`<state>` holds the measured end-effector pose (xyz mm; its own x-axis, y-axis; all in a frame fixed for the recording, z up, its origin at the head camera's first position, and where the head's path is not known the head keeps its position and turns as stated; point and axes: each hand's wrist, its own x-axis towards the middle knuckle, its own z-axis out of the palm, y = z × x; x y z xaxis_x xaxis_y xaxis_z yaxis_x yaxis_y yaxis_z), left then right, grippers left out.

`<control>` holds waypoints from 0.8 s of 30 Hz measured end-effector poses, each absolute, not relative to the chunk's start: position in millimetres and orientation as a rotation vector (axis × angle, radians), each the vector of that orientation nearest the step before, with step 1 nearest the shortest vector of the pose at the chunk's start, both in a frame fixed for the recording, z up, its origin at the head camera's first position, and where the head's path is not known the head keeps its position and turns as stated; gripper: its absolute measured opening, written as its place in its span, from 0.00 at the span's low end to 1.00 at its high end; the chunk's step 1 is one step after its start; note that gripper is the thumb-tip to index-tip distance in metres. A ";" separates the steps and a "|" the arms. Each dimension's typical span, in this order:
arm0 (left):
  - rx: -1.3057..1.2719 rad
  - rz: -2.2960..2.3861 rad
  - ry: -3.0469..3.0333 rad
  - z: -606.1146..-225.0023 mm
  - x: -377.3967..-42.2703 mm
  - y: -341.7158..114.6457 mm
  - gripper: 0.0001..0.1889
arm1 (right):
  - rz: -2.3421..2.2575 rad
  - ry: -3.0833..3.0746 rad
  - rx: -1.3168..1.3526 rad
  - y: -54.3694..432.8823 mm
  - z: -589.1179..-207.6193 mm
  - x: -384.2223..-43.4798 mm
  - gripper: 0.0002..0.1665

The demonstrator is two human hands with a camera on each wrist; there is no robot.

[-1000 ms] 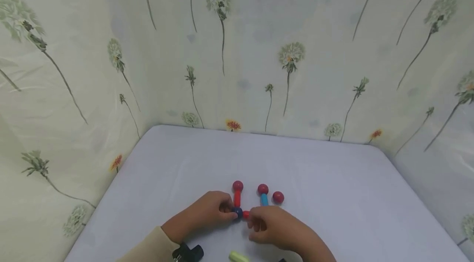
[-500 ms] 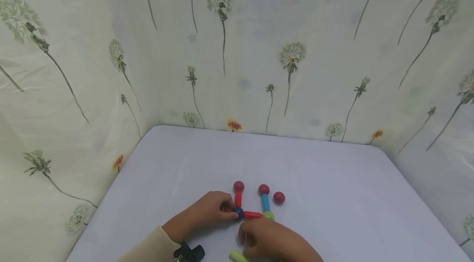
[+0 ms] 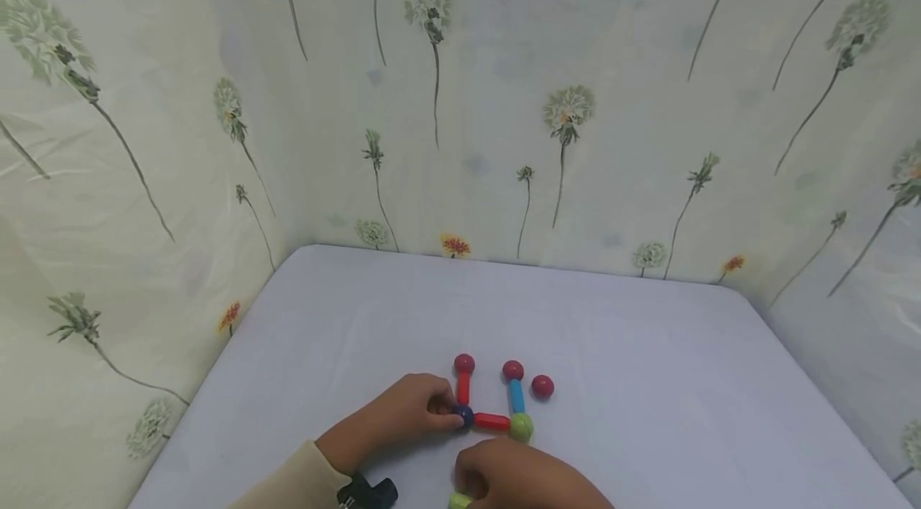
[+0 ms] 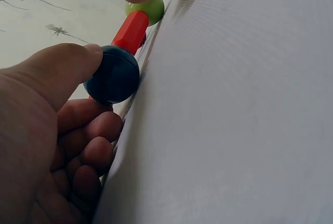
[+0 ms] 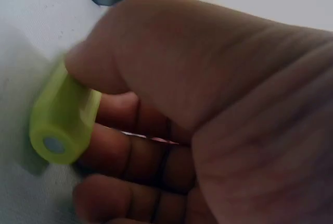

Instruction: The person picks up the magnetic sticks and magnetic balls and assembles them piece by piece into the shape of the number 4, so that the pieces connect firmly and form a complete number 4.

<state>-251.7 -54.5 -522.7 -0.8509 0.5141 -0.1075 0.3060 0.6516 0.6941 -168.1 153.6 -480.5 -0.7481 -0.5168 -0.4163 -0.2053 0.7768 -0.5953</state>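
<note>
My left hand (image 3: 406,417) pinches a dark blue ball (image 4: 113,75) between thumb and fingers, low over the white table. One red magnetic rod (image 3: 463,389) runs from this ball to a red ball (image 3: 464,363) farther back. A second red rod (image 3: 492,421) joins it to a lime green ball (image 3: 521,427) on the right. From the green ball a light blue rod (image 3: 516,396) leads back to another red ball (image 3: 513,370). Nearer the front, my right hand (image 3: 528,477) grips a yellow-green magnetic rod (image 5: 60,125), its round metal end showing in the right wrist view.
A loose red ball (image 3: 543,387) lies right of the joined pieces. The white table (image 3: 633,349) reaches back to a flower-printed cloth (image 3: 489,93). A black wrist-worn device (image 3: 368,491) sits at the left wrist.
My right hand has left the red rod beside the green ball, moved toward the front and taken hold of the yellow-green rod. The left hand stays at the dark blue ball.
</note>
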 end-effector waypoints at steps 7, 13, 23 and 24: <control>0.656 1.025 2.563 -523.4 -252.3 -55.0 0.10 | -0.638 2.421 -0.452 156.7 -483.3 -169.6 0.07; 0.657 1.028 2.566 -522.8 -251.6 -54.1 0.10 | -0.503 2.473 -0.297 163.2 -481.0 -172.3 0.11; 0.666 1.036 2.559 -522.8 -251.7 -55.8 0.09 | -0.530 2.539 0.062 174.4 -475.3 -174.6 0.17; 0.665 1.036 2.558 -523.0 -251.8 -56.1 0.09 | -0.534 2.541 0.072 175.7 -474.9 -175.5 0.17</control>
<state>-251.8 -56.1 -523.0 -0.8471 0.5216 -0.1016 0.3037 0.6321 0.7129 -175.5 175.7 -474.9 -0.8542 -0.0561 -0.5169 0.1568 0.9201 -0.3590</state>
